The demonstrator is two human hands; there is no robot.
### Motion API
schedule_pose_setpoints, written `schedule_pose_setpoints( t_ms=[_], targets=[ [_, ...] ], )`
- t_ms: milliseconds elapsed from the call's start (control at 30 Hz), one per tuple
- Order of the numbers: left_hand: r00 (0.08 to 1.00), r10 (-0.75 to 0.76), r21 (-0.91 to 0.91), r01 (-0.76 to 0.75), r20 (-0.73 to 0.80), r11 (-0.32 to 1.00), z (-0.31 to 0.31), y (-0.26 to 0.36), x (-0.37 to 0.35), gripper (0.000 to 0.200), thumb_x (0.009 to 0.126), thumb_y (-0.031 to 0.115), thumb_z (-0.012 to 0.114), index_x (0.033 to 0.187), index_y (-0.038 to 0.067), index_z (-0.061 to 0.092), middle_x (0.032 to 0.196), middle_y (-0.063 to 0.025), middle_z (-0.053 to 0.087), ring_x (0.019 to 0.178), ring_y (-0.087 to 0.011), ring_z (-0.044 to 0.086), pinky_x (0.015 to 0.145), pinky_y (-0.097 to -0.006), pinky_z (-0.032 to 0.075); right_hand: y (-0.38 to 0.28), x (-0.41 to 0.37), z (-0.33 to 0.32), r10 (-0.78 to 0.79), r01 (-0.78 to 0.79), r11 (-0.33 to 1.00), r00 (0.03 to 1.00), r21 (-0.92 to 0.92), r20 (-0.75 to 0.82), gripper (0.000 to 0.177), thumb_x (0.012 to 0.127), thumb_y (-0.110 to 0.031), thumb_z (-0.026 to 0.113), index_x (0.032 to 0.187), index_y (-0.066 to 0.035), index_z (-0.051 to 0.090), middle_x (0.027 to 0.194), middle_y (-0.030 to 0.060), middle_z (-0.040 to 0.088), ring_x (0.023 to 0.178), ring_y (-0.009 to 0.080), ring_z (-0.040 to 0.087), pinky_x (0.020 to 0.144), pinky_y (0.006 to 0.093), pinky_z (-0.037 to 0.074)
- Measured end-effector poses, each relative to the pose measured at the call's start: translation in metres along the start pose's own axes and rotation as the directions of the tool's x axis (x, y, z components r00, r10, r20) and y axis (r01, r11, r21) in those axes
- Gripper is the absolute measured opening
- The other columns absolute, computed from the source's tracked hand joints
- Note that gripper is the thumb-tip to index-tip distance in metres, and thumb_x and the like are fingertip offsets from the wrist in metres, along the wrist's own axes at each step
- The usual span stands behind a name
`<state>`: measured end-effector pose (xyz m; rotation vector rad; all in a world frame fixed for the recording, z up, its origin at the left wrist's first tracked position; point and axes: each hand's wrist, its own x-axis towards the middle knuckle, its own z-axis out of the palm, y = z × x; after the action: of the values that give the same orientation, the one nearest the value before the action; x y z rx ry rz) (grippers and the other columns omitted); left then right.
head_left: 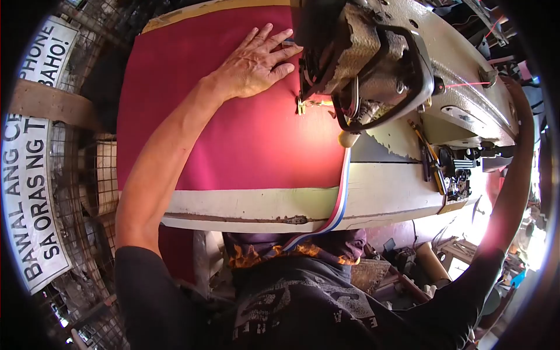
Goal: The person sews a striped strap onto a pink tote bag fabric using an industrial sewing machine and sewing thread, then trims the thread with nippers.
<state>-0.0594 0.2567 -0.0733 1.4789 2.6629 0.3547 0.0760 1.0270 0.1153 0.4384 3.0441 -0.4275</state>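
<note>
My left hand [252,65] lies flat on a maroon sheet of fabric [192,134], fingers spread, their tips close to the sewing machine's head. The sewing machine [449,64] stands over the fabric's right edge, a lamp glow falling beside its small metal presser foot [301,106]. From under the machine a red, white and blue striped ribbon [340,204] runs down over the table's front edge to my lap. My right hand [514,90] reaches to the far right end of the machine; its fingers are too dark and small to make out.
Scissors or a similar yellow-handled tool [434,166] lie on the table right of the ribbon, beside small metal parts [459,181]. The table's worn white front edge [245,207] is near my body. Wire mesh with lettered signs [35,204] stands at left.
</note>
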Motion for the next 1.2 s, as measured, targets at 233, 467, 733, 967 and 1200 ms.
schedule_pose_setpoints(
  t_ms=[233, 467, 733, 967, 1200],
  targets=[
    [0.999, -0.012, 0.03, 0.012, 0.029, 0.999, -0.003, -0.004, 0.005, 0.058, 0.107, 0.055, 0.035, 0.157, 0.026, 0.042, 0.168, -0.0085, 0.027, 0.156, -0.0394, 0.017, 0.129, -0.0516, 0.01, -0.029, -0.054, 0.0, 0.153, -0.19, 0.942, 0.977, 0.276, 0.151, 0.037, 0.099, -0.022, 0.054, 0.123, 0.003, 0.067, 0.112, 0.0123, 0.072, 0.098, 0.017, 0.066, 0.09, 0.0322, 0.052],
    [0.995, -0.045, 0.103, 0.035, 0.091, 0.994, -0.016, 0.014, -0.005, 0.056, 0.108, 0.051, 0.036, 0.158, 0.025, 0.04, 0.168, -0.0089, 0.027, 0.155, -0.0395, 0.018, 0.129, -0.0518, 0.011, -0.004, -0.084, 0.007, -0.115, 0.104, 0.99, 0.986, -0.093, -0.123, 0.038, 0.1, -0.018, 0.054, 0.129, 0.004, 0.063, 0.12, 0.0154, 0.07, 0.108, 0.0213, 0.065, 0.095, 0.0341, 0.051],
    [0.999, 0.028, 0.128, -0.025, -0.021, 0.991, 0.009, -0.001, 0.003, 0.057, 0.108, 0.05, 0.035, 0.158, 0.022, 0.041, 0.168, -0.0089, 0.026, 0.156, -0.0391, 0.018, 0.129, -0.0509, 0.01, -0.07, -0.169, 0.093, -0.307, 0.34, 0.935, 0.644, -0.097, -0.701, 0.046, 0.099, -0.002, 0.049, 0.145, -0.002, 0.055, 0.14, 0.0127, 0.062, 0.13, 0.0256, 0.058, 0.111, 0.0365, 0.045],
    [1.0, -0.012, 0.098, 0.011, 0.013, 0.995, 0.0, 0.007, -0.002, 0.061, 0.108, 0.053, 0.033, 0.156, 0.017, 0.043, 0.169, -0.0096, 0.025, 0.157, -0.0369, 0.015, 0.129, -0.0486, 0.009, -0.06, -0.169, 0.115, -0.04, 0.254, 0.959, 0.555, 0.123, -0.831, 0.043, 0.106, -0.02, 0.048, 0.145, -0.007, 0.057, 0.145, 0.008, 0.059, 0.126, 0.0198, 0.06, 0.102, 0.0356, 0.052],
    [1.0, 0.013, 0.127, -0.013, 0.006, 0.992, 0.004, 0.005, -0.002, 0.062, 0.108, 0.053, 0.033, 0.155, 0.014, 0.045, 0.169, -0.0101, 0.024, 0.156, -0.037, 0.016, 0.129, -0.0485, 0.009, -0.046, -0.159, 0.106, 0.069, 0.312, 0.898, 0.595, 0.31, -0.8, 0.041, 0.103, -0.013, 0.049, 0.141, -0.003, 0.061, 0.143, 0.0092, 0.061, 0.128, 0.0225, 0.059, 0.109, 0.0383, 0.048]
  ],
)
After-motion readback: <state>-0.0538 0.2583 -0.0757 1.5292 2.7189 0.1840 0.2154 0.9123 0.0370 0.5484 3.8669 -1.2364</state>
